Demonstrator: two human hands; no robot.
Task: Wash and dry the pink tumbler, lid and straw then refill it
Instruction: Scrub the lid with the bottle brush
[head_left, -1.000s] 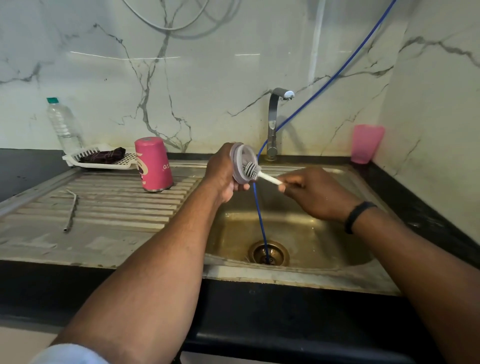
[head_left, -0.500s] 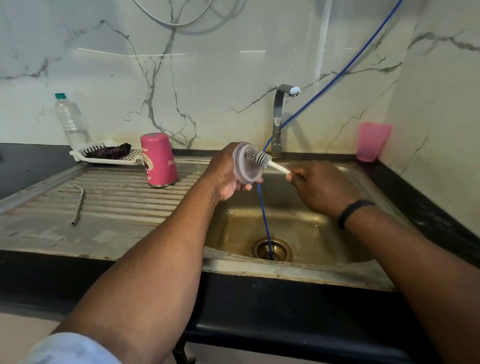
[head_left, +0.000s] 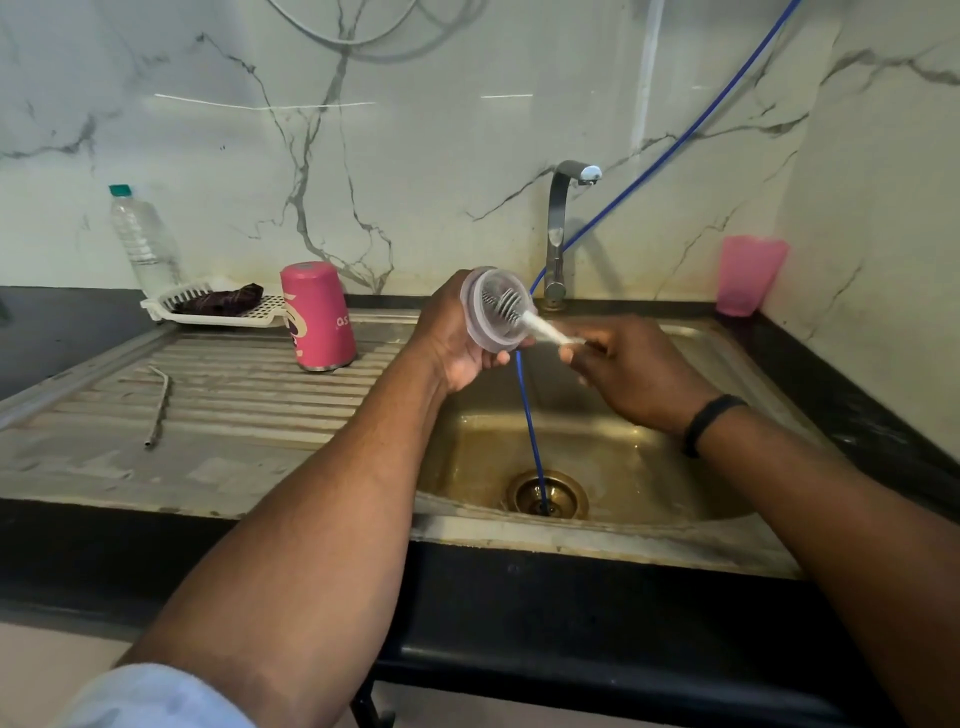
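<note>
Above the sink basin (head_left: 691, 499), my left hand (head_left: 457, 338) grips the clear tumbler lid (head_left: 485, 322) by its rim, its inner side turned toward my right hand. My right hand (head_left: 634, 374) pinches the white handle of a small bristle brush (head_left: 524, 317), whose grey bristles press against the inside of the lid. The pink tumbler (head_left: 318, 317) stands upside down on the steel drainboard (head_left: 234, 395). The metal straw (head_left: 158, 405) lies on the drainboard's left part.
A tap (head_left: 561, 228) rises behind the basin, and a blue hose (head_left: 530, 415) runs from the upper right down into the drain. A pink cup (head_left: 748, 275) stands at the back right corner. A white tray (head_left: 218, 309) with a dark cloth and a plastic bottle (head_left: 143, 239) sit back left.
The brush head has moved across the inside of the lid, from its edge toward its middle. The lid has tilted slightly in my left hand. Tumbler and straw have stayed put.
</note>
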